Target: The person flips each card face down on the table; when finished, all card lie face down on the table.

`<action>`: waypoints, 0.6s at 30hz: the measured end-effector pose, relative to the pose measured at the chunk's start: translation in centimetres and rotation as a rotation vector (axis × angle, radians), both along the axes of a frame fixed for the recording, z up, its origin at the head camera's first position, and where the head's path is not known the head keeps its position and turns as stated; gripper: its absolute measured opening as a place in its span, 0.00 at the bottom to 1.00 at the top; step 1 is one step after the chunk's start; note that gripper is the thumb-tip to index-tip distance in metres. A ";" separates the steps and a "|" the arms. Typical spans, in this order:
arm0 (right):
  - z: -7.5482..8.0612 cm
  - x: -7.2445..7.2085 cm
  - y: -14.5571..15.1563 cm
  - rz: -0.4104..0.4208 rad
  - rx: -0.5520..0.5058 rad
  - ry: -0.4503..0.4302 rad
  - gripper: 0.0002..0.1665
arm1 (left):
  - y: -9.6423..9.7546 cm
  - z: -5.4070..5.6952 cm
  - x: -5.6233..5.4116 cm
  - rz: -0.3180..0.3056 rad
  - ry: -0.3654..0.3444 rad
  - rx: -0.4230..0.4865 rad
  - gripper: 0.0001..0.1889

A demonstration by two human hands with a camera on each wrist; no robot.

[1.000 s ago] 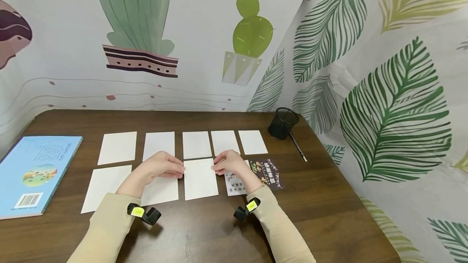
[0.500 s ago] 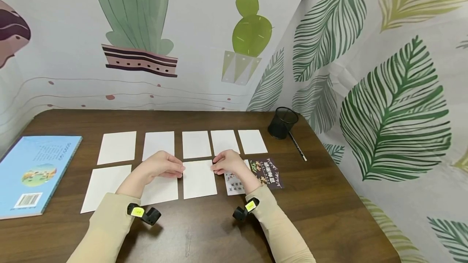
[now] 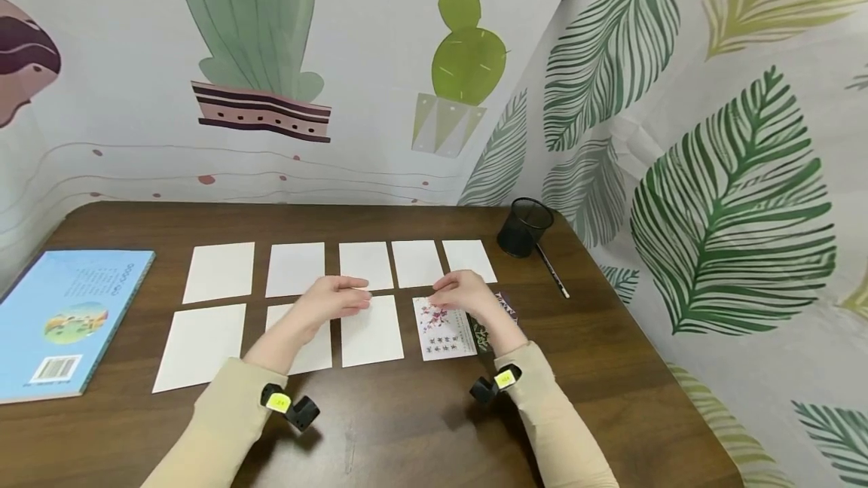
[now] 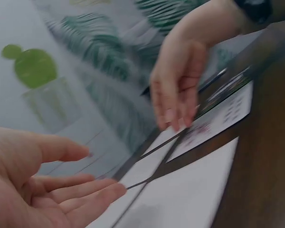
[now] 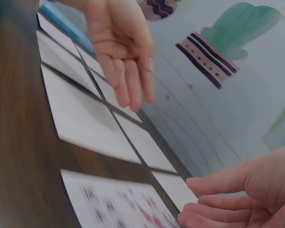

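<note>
My left hand (image 3: 332, 301) hovers over the white cards with loosely extended fingers. Below its fingertips lies a blank white card (image 3: 373, 341) in the front row. My right hand (image 3: 468, 296) hangs above a printed card (image 3: 446, 339) with pink blossoms and dark characters. Thumb and fingers of the right hand (image 5: 256, 194) stand apart in the right wrist view, with nothing between them. A dark card (image 3: 481, 336) with coloured print is partly hidden under the right hand and wrist. The left wrist view likewise shows the left hand (image 4: 47, 185) holding nothing.
Several blank white cards form a back row, one of them a card (image 3: 218, 272) at the left. A blue book (image 3: 74, 322) lies at the table's left. At back right stand a black mesh pen holder (image 3: 521, 233) and a pencil (image 3: 552, 271) beside it.
Both hands have left the edges of the front-row white card. They have risen and shifted right, uncovering more of the printed card. The white card now lies untouched.
</note>
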State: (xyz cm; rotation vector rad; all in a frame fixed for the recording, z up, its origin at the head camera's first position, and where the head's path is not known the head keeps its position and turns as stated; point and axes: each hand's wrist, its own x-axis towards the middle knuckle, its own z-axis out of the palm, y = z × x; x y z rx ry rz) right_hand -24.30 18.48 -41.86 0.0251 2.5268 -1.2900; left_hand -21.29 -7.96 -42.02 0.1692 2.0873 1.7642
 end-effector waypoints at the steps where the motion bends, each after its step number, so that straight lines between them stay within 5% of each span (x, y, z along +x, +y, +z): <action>1: 0.2 0.1 0.6 -0.010 0.003 -0.007 0.19 | 0.8 -0.2 0.1 0.013 -0.009 0.018 0.25; 10: 0.4 1.6 4.2 -0.010 0.007 -0.032 0.20 | 6.4 -0.9 1.3 0.059 -0.104 0.164 0.24; 18: 0.0 2.4 4.9 -0.042 0.041 -0.014 0.20 | 8.5 -1.1 1.7 0.038 -0.141 0.163 0.29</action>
